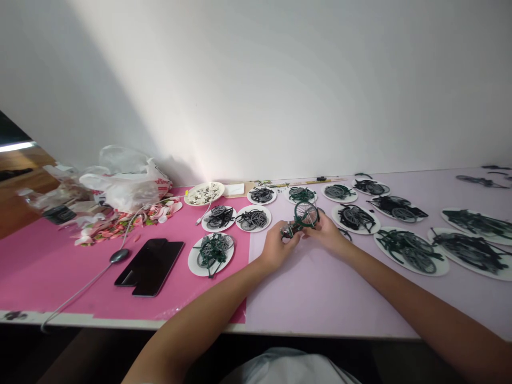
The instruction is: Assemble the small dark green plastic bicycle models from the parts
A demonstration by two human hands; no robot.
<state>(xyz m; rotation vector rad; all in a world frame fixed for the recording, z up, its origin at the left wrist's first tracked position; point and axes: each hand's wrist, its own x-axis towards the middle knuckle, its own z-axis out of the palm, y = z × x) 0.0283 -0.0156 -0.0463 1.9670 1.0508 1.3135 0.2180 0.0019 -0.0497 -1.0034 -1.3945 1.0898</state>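
Both my hands meet over the middle of the table on a small dark green toy bicycle assembly (303, 217) with a spoked wheel standing up. My left hand (277, 246) pinches its lower left end, fingers closed. My right hand (328, 232) grips its right side, fingers curled round it. The piece is held just above the pale lilac sheet (320, 288).
Several white plates of green and black bicycle parts (211, 254) (410, 250) ring the hands. A black phone (150, 265), a cable with a grey puck (119, 255), plastic bags (124, 184) and coloured scraps (116, 224) lie on the pink mat at left. The table edge runs along the front.
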